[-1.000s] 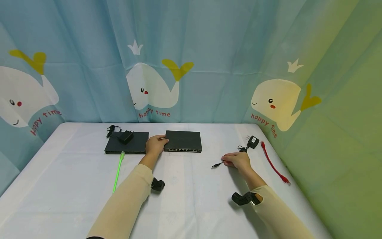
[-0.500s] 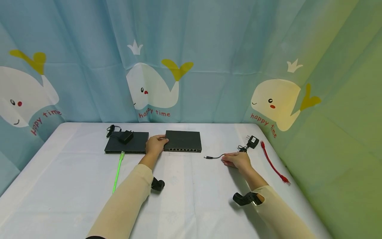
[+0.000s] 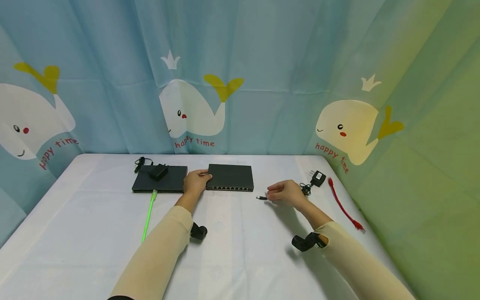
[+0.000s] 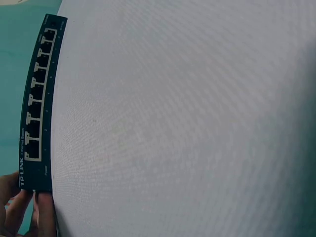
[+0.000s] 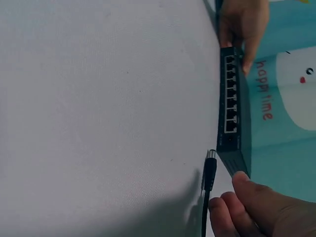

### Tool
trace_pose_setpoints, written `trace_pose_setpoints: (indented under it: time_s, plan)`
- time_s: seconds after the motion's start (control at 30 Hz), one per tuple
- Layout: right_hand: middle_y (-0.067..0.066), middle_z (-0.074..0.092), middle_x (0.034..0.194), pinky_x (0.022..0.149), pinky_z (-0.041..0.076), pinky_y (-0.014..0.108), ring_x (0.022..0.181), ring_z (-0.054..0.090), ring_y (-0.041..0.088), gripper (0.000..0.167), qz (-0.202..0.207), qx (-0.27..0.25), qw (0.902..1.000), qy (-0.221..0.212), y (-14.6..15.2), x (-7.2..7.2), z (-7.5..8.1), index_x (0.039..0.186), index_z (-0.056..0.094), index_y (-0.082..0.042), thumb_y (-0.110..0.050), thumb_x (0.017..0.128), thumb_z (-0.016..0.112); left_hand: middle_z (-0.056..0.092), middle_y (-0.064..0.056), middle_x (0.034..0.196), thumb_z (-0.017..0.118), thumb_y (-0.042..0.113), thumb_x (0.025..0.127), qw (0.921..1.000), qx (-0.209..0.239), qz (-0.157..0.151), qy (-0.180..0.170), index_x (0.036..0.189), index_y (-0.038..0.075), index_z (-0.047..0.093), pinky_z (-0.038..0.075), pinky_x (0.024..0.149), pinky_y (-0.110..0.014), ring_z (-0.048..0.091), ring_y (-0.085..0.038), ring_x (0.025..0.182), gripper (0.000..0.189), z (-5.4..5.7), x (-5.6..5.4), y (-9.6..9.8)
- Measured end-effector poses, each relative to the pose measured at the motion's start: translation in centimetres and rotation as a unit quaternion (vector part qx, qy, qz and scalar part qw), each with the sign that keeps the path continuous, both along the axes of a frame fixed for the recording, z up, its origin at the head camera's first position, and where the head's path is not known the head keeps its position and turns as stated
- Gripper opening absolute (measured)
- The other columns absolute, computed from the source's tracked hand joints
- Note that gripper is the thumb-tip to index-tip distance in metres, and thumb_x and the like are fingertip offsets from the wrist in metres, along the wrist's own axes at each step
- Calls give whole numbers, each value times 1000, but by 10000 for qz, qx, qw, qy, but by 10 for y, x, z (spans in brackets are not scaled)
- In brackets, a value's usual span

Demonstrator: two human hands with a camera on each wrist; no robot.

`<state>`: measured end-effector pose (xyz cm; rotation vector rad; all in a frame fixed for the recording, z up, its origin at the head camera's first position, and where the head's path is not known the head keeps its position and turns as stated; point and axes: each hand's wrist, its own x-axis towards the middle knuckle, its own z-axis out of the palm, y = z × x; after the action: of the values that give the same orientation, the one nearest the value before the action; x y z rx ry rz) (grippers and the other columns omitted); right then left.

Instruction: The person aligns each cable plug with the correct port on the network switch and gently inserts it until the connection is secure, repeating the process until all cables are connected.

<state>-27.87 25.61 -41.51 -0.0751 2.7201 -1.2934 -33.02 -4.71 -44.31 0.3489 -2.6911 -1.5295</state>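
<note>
In the head view, my left hand point(image 3: 196, 182) grips the left end of a black TP-LINK Ethernet switch point(image 3: 230, 175), whose row of ports faces the near side. Fingers point(image 4: 47, 212) lie against its end in the left wrist view. My right hand point(image 3: 286, 192) is to the right of the switch, close to the DC power plug point(image 3: 261, 198) of a power adapter point(image 3: 318, 178). That plug point(image 5: 210, 165) points at the switch's near corner in the right wrist view, apart from the switch. Its cable runs beside my right fingertips, with thumb and fingers apart. The hand hides part of the cable.
A second black flat box point(image 3: 174, 179) lies at the left, another power adapter point(image 3: 159, 171) on top of it. The green network cable point(image 3: 149, 214) leads from its front edge toward me. A red network cable point(image 3: 343, 208) lies along the right table edge. A curtain point(image 3: 262, 104) hangs behind.
The DC plug has swung left and back, off my right fingers, and now lies pointing at the switch. My right hand has moved left, closer to the plug. The left hand stays put.
</note>
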Motion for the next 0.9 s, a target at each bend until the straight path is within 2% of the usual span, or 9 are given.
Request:
trace_pose_setpoints:
  time_s: [0.13,0.2,0.47,0.9]
  plan:
    - [13,76,91,66,53,21,75,71,12,32,350,745,9963,254,-7,-7,0,104,74,6,-8,77,84,73,-8,114,69,27,93,10000,34,-16,-16,126,17,70,43,52,-17,56,-4,54,34,0,1,0]
    - [11,76,89,67,53,22,74,69,11,30,451,934,9942,291,-9,-10,-1,100,75,4,-9,74,86,73,-8,114,69,27,93,10000,27,-7,-25,126,17,70,43,53,-17,57,-5,55,34,0,1,1]
    - [7,75,81,67,53,23,70,66,8,22,598,1157,9904,463,-13,-17,-6,90,77,1,-3,70,87,73,-8,115,69,28,93,10000,-12,15,-34,126,17,70,44,53,-18,57,-5,54,35,0,1,0]
    - [6,75,80,64,52,24,70,64,8,14,781,1366,9862,523,-14,-20,-6,87,77,0,-3,75,84,72,-7,117,69,28,93,9999,90,38,-112,126,18,70,47,53,-17,58,-5,56,35,-1,-2,0]
